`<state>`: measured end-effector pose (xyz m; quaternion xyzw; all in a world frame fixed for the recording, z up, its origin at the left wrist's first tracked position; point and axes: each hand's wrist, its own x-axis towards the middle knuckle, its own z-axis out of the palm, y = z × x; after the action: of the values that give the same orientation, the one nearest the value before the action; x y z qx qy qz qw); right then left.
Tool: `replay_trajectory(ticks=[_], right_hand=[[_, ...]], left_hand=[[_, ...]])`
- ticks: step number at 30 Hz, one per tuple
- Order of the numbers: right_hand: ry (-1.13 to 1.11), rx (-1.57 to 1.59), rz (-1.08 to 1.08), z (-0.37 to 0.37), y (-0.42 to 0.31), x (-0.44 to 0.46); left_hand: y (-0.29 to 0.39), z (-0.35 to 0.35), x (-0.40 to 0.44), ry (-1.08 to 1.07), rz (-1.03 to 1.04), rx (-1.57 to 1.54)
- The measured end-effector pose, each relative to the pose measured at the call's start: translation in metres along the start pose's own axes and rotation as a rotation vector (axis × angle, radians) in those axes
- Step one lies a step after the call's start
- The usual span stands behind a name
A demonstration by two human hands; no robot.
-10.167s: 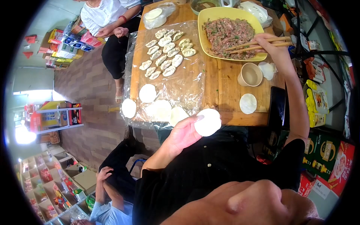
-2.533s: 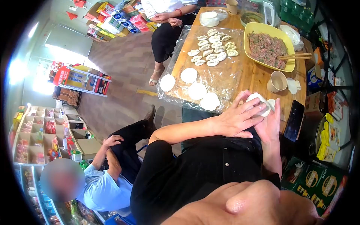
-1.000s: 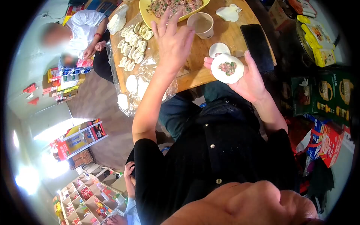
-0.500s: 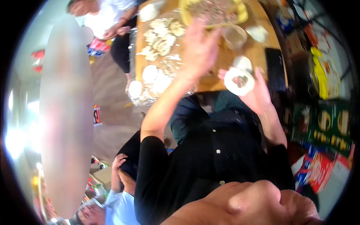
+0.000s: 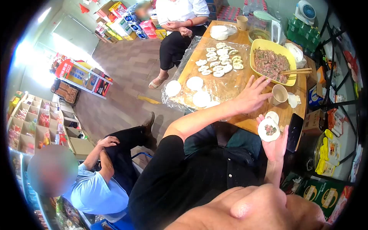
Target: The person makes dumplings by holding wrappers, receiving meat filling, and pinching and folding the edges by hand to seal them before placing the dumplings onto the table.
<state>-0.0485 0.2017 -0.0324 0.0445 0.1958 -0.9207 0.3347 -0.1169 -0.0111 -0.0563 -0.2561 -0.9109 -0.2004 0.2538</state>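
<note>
My left hand (image 5: pixel 251 96) hovers over the front part of the wooden table, fingers spread with nothing in them, its fingertips close to a paper cup (image 5: pixel 280 96). On the palm of my right hand (image 5: pixel 276 148) rests a round dough wrapper (image 5: pixel 265 130) with meat filling (image 5: pixel 270 130) on it. Just behind it, another wrapper (image 5: pixel 272 116) lies at the table edge. The yellow bowl (image 5: pixel 253 57) holds minced meat, with chopsticks (image 5: pixel 296 71) leaning in it. Several dumplings (image 5: pixel 218 68) and flat wrappers (image 5: pixel 194 83) lie on plastic film (image 5: pixel 230 89).
A black phone (image 5: pixel 294 132) lies at the table's right edge. Dough scraps (image 5: pixel 294 100) are beside the cup. A jug (image 5: pixel 260 28) and a second paper cup (image 5: pixel 242 23) stand at the back. One seated person is beyond the table, another at the left.
Chopsticks held in my right hand in the oldest frame now rest in the bowl. My hands, together around a wrapper 2.5 seconds ago, are apart. The camera view has turned.
</note>
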Motion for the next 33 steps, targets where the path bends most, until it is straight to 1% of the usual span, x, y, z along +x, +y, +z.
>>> replay_trajectory(ticks=[1,3,5,6,7,8,9,10,12,13,15,16,20,22,23,25,26,28,29,31,32,33], right_hand=[[0.002,-0.002,0.0,-0.002,0.0,0.003],[-0.07,-0.014,-0.006,-0.007,-0.001,0.007],[0.035,0.036,-0.005,0.001,-0.001,0.012],[0.017,0.02,-0.012,0.005,-0.002,0.012],[0.097,0.047,-0.013,0.015,-0.003,0.013],[-0.008,0.069,0.015,0.017,-0.003,0.017],[-0.34,0.283,0.095,0.007,-0.004,0.023],[-0.133,0.081,0.058,0.019,-0.003,0.023],[-0.089,0.051,0.105,0.036,0.001,0.026],[-0.08,0.053,0.102,0.039,0.004,0.027],[-0.106,0.068,0.19,0.043,0.011,0.03],[-0.103,0.069,0.197,0.046,0.015,0.031],[-0.141,-0.023,0.256,0.046,0.026,0.031],[-0.293,0.05,0.293,0.044,0.029,0.032],[-0.29,0.047,0.293,0.047,0.031,0.031],[-0.185,-0.031,0.286,0.058,0.033,0.027],[-0.183,-0.035,0.286,0.056,0.033,0.028],[-0.36,0.052,0.325,0.049,0.035,0.03],[-0.358,0.05,0.326,0.05,0.034,0.029],[-0.146,-0.136,0.302,0.055,0.034,0.024],[-0.146,-0.138,0.302,0.06,0.034,0.023],[-0.098,-0.154,0.314,0.065,0.035,0.022]], left_hand=[[-0.002,-0.002,-0.003,0.001,-0.001,-0.002],[-0.002,0.0,-0.013,0.117,-0.01,-0.034],[0.005,-0.016,-0.024,0.211,0.032,-0.112],[0.015,-0.027,-0.032,0.21,0.027,-0.156],[0.024,-0.038,-0.041,0.208,0.031,-0.145],[0.027,-0.047,-0.049,0.214,0.066,-0.192],[0.03,-0.052,-0.059,0.239,0.127,-0.166],[0.034,-0.056,-0.069,0.229,0.133,-0.2],[0.043,-0.068,-0.087,0.203,0.282,-0.048],[0.047,-0.072,-0.091,0.202,0.315,-0.023],[0.05,-0.075,-0.094,0.233,0.37,-0.028],[0.049,-0.074,-0.095,0.258,0.407,-0.014],[0.05,-0.085,-0.092,0.255,0.422,-0.007],[0.05,-0.088,-0.091,0.242,0.465,0.002],[0.051,-0.09,-0.09,0.245,0.464,0.0],[0.052,-0.095,-0.089,0.235,0.481,0.043],[0.051,-0.098,-0.088,0.239,0.481,0.041],[0.049,-0.104,-0.088,0.22,0.517,0.108],[0.049,-0.107,-0.089,0.222,0.516,0.107],[0.046,-0.113,-0.091,0.199,0.543,0.138],[0.044,-0.115,-0.091,0.201,0.543,0.138],[0.04,-0.118,-0.091,0.184,0.594,0.147]])
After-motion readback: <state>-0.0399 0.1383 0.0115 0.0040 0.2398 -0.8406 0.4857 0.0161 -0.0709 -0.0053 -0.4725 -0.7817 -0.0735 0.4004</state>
